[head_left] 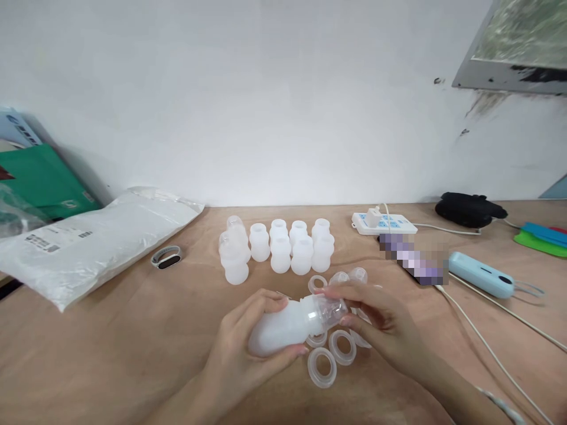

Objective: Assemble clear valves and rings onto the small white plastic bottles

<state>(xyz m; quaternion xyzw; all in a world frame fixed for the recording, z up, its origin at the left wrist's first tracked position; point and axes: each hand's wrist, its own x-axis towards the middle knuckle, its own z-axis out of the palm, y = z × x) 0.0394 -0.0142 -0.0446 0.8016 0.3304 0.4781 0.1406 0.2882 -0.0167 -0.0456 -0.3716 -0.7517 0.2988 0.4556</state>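
Observation:
My left hand (248, 336) is wrapped round a white translucent bottle (279, 327), which lies tilted with its neck to the right. At the neck sits a clear cap (330, 311), and the fingers of my right hand (372, 316) close round it. Below and behind the cap lie several translucent rings (322, 367) and some clear domed pieces (358, 275), partly hidden by my right hand. Farther back stand several open white bottles (302, 257) in rows. To their left are two bottles with clear caps (230, 243).
A white plastic mailing bag (110, 230) and a green folder (48, 180) lie at left, with a fitness band (166, 258) nearby. On the right are a power strip (384, 223), a phone (411, 260), a light-blue device (481, 274), a black case (469, 209) and trailing cables.

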